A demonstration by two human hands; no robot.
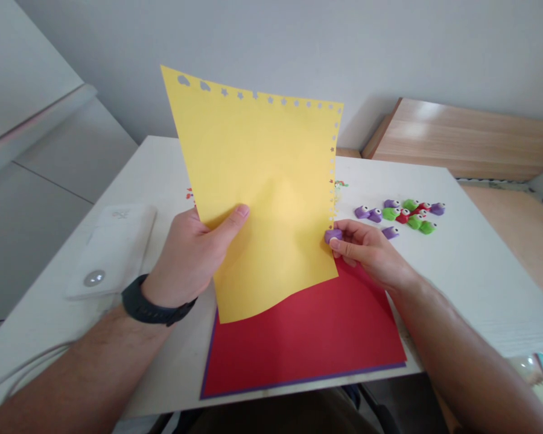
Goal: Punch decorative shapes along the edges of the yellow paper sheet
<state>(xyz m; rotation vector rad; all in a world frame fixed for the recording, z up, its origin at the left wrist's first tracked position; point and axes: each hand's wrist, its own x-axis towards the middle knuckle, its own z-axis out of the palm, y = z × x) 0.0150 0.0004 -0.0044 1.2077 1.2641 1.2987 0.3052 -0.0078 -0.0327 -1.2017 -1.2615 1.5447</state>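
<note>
Over the table (475, 271), my left hand (199, 250), thumb foremost, grips yellow paper (262, 157); my right hand (368, 250) pinches a purple punch (330, 235).

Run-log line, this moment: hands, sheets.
left hand: holds yellow sheet | right hand: purple punch at sheet's right edge | yellow sheet: raised, holes along top and right edges | red sheet: flat beneath

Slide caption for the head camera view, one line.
Left hand holding yellow paper, right hand holding a purple punch at the paper's edge.
</note>
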